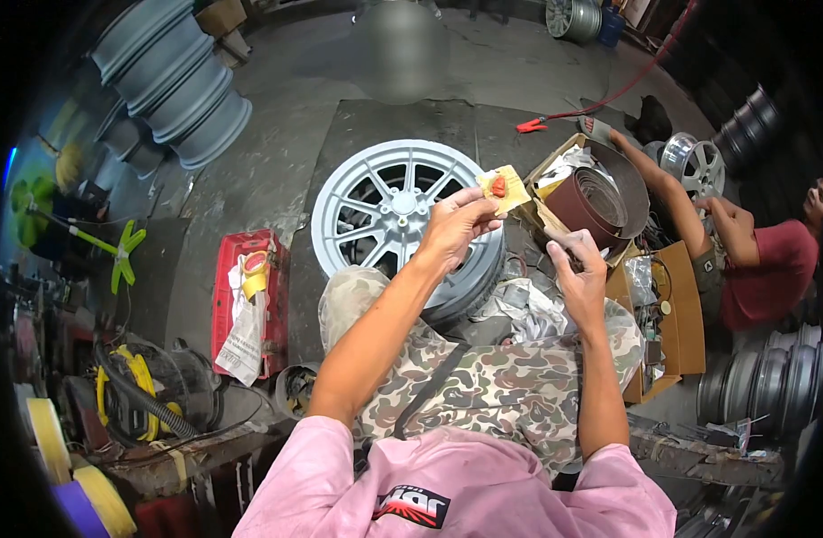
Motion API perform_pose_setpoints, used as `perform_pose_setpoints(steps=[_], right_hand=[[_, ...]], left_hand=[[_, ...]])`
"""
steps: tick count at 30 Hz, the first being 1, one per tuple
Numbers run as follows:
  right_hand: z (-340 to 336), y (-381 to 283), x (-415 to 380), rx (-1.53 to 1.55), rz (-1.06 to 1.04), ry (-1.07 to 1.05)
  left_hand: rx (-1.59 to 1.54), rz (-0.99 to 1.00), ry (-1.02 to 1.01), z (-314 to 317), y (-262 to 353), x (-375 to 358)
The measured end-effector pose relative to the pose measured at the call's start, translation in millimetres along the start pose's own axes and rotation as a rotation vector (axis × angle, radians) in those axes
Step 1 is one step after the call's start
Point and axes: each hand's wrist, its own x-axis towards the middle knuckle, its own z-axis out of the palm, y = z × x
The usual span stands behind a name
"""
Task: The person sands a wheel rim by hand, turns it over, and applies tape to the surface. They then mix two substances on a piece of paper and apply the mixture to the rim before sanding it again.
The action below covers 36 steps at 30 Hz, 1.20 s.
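Note:
My left hand [458, 224] is closed, pinching a small yellow piece [514, 190], which looks like a card or spreader, between thumb and fingers. On its face sits a dab of red paste [498, 186]. Below this hand lies a grey-primed multi-spoke wheel rim [405, 203], flat on a dark mat, its lower right partly hidden by my left hand and forearm. My right hand [580, 273] is raised to the right of the rim, thumb and index finger apart, with nothing visible in it. Its fingertips look grey and dusty, near a box with sandpaper rolls [577, 202].
A red toolbox [221, 300] with tape and paper stands left. Grey rims [174, 85] are stacked at upper left. A cardboard box [685, 309] of supplies is at right, beside a co-worker in a red shirt [770, 269]. White crumpled cloth [528, 305] lies near my knees.

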Motion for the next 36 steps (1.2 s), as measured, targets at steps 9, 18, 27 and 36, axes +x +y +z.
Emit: perform_pose_setpoints(steps=[9, 18, 27, 36], right_hand=[[-0.6, 3.2, -0.8, 0.141, 0.151, -0.021], [1.5, -1.4, 0.4, -0.055, -0.121, 0.062], [2.3, -0.7, 1.1, -0.087, -0.145, 0.053], [3.1, -0.9, 1.6, -0.089, -0.167, 0.052]], left_hand=[[-0.018, 0.013, -0.011, -3.6, 2.9, 2.7], [0.124, 0.150, 0.021, -4.7, -0.4, 6.9], [0.175, 0.165, 0.018, 0.1, 0.1, 3.4], [0.174, 0.173, 0.011, 1.0, 0.2, 2.1]])
